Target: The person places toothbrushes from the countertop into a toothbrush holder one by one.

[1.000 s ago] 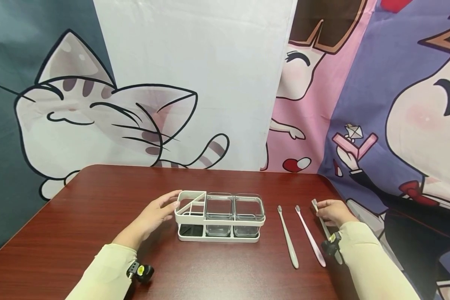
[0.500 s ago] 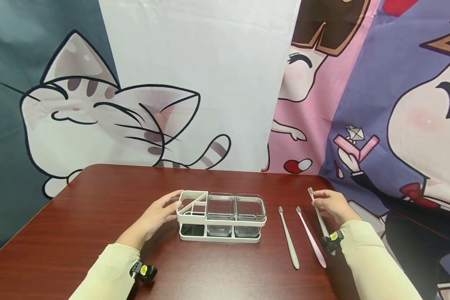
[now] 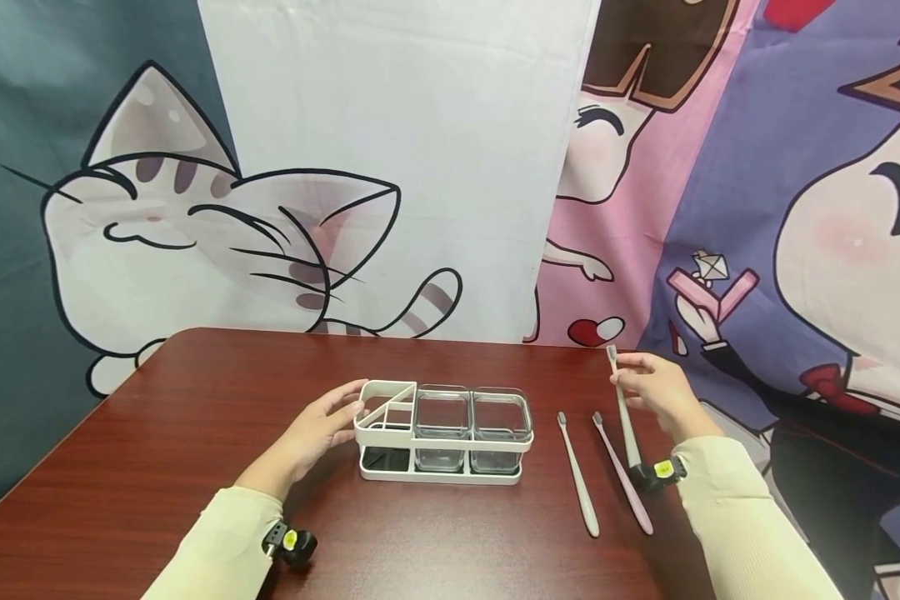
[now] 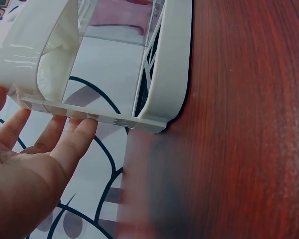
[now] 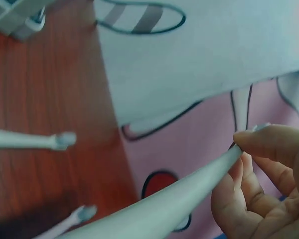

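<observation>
Right hand (image 3: pixel 662 393) pinches a toothbrush (image 3: pixel 626 425) near its head, long axis pointing forward; to its left a rack (image 3: pixel 442 445) lies sideways, its left end touched by the left hand (image 3: pixel 309 432), fingers loosely spread

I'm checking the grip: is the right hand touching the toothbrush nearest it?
Touching. The right wrist view shows the right hand pinching the toothbrush between its fingertips.

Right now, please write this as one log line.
left hand: touching white rack; right hand: pinching pale toothbrush; on table: white toothbrush, pink toothbrush
</observation>
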`<state>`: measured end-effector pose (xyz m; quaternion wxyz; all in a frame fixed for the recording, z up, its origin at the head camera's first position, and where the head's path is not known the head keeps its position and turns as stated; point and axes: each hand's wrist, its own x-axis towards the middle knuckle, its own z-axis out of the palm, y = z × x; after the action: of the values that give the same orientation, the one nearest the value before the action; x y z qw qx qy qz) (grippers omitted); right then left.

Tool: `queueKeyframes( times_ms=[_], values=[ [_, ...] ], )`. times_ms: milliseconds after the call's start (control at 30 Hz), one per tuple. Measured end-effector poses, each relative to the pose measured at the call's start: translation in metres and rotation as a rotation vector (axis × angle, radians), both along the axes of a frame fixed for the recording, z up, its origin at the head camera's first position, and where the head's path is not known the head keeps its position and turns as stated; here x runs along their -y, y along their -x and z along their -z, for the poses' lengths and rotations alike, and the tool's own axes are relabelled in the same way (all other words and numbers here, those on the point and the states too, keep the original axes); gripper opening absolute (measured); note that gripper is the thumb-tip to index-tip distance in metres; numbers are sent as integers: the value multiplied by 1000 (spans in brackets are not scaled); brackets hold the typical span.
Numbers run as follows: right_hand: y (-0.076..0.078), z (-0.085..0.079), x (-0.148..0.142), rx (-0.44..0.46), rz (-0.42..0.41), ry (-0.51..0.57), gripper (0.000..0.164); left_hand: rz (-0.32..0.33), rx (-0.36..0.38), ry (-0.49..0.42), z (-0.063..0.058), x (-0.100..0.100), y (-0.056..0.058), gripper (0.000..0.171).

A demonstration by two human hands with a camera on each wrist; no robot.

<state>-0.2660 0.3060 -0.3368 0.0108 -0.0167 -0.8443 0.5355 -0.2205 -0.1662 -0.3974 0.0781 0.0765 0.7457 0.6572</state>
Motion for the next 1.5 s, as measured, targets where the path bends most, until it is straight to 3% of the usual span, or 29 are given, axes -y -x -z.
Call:
queueKeyframes(
  times_ms=[267, 433, 633, 900, 1500],
  values=[
    [-9, -24, 24, -59, -15, 172, 52, 1, -6, -1, -1, 1, 0, 54],
    [-13, -35, 44, -66, -3, 214, 51, -4, 6, 1, -2, 0, -2, 54],
    [-17, -45, 66, -86, -33, 318, 35, 4, 10, 5, 0, 0, -3, 54],
    [-19, -61, 97, -87, -61, 390, 41, 2, 3, -38, 3, 1, 1, 52],
    [-18, -72, 159, -127, 1, 613, 40, 4, -3, -36, 2, -1, -1, 53]
  ],
)
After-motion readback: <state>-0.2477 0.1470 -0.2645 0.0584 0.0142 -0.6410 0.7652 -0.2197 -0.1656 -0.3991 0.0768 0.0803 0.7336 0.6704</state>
